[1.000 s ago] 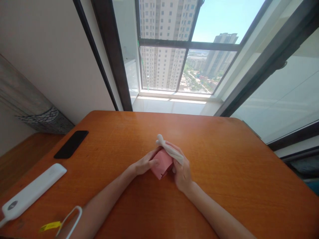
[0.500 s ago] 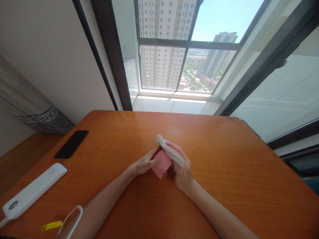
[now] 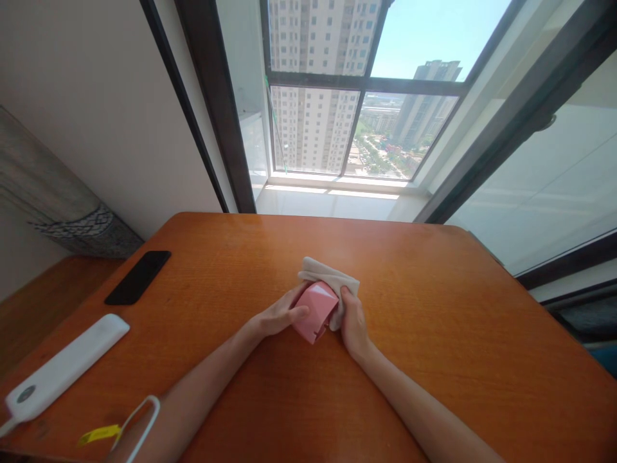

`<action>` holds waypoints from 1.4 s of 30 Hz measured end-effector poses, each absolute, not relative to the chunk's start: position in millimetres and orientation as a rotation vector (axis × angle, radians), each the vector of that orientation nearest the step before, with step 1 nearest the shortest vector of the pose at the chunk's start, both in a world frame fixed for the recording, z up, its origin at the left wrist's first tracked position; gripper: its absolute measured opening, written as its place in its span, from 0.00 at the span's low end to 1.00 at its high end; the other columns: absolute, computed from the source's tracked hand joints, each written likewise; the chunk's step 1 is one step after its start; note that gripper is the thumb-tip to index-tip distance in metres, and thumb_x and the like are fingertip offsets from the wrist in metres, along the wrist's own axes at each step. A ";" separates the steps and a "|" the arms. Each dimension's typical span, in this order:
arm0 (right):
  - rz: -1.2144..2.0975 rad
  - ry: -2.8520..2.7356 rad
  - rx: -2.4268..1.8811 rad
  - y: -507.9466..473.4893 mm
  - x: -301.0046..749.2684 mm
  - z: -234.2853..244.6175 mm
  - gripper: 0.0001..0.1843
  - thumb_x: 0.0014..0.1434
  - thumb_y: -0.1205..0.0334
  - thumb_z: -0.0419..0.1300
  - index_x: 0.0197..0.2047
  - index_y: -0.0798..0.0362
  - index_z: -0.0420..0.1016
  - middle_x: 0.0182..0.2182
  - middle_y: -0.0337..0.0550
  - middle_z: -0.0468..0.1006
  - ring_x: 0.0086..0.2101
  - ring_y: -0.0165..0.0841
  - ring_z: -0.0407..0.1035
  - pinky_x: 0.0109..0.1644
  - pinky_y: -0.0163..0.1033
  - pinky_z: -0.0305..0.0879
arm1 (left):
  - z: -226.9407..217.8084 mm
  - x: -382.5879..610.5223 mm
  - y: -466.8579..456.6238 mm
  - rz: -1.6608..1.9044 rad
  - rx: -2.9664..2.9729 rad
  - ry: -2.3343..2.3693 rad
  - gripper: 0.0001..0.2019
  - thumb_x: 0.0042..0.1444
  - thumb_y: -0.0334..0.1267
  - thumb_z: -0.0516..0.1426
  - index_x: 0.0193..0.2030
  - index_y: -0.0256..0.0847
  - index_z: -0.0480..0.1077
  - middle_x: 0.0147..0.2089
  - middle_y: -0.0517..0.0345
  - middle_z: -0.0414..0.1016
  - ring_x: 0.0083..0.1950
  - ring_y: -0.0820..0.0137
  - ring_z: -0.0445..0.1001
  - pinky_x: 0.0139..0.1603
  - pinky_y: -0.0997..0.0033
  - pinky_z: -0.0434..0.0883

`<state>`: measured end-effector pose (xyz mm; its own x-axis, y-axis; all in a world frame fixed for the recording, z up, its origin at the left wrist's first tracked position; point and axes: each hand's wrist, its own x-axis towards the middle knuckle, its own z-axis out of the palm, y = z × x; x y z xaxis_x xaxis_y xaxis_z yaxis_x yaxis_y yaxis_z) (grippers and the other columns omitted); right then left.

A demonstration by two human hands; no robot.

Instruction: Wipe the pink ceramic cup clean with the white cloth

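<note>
One white strip-shaped device (image 3: 67,366), one yellow tag (image 3: 99,435) and one black phone (image 3: 137,278) lie near the table's (image 3: 434,289) left edge. The left hand (image 3: 277,315) closes around one pink box (image 3: 314,313) over the table's middle, its notched end facing down-right, near the person; its long axis is unclear. The right hand (image 3: 354,325) pinches one folded white cloth (image 3: 335,281) against it. Tabletop stretches rightward to the edge.
</note>
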<state>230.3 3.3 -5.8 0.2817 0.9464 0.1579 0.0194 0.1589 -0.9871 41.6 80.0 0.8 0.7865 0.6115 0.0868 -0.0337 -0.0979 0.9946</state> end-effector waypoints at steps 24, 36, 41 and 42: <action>-0.151 -1.990 -0.765 6.8 253.3 32.2 0.17 0.72 0.59 0.52 0.58 0.50 0.77 0.43 0.51 0.84 0.43 0.45 0.78 0.53 0.55 0.74 | 3.6 46.7 84.6 0.396 1.698 0.366 0.39 0.55 0.77 0.61 0.50 0.37 0.76 0.49 0.52 0.78 0.50 0.57 0.74 0.59 0.57 0.75; -0.148 -1.951 -0.749 3.9 250.2 37.3 0.19 0.75 0.59 0.49 0.61 0.51 0.76 0.43 0.52 0.84 0.45 0.46 0.79 0.54 0.56 0.76 | 3.3 49.7 79.8 0.390 1.649 0.335 0.29 0.57 0.62 0.66 0.51 0.38 0.76 0.49 0.54 0.78 0.51 0.58 0.74 0.57 0.59 0.75; 0.188 -1.720 -0.953 8.7 255.3 19.7 0.21 0.78 0.58 0.48 0.62 0.48 0.79 0.55 0.52 0.84 0.56 0.46 0.79 0.64 0.57 0.74 | -0.2 50.2 82.3 0.541 1.430 0.330 0.48 0.52 0.66 0.69 0.72 0.38 0.66 0.66 0.43 0.74 0.67 0.46 0.70 0.69 0.50 0.70; 0.254 -1.651 -1.031 9.7 255.8 15.1 0.21 0.78 0.57 0.48 0.61 0.48 0.80 0.54 0.50 0.85 0.55 0.45 0.80 0.63 0.56 0.76 | -1.1 49.6 83.7 0.560 1.384 0.340 0.49 0.52 0.66 0.69 0.73 0.39 0.65 0.68 0.42 0.73 0.69 0.45 0.70 0.70 0.49 0.69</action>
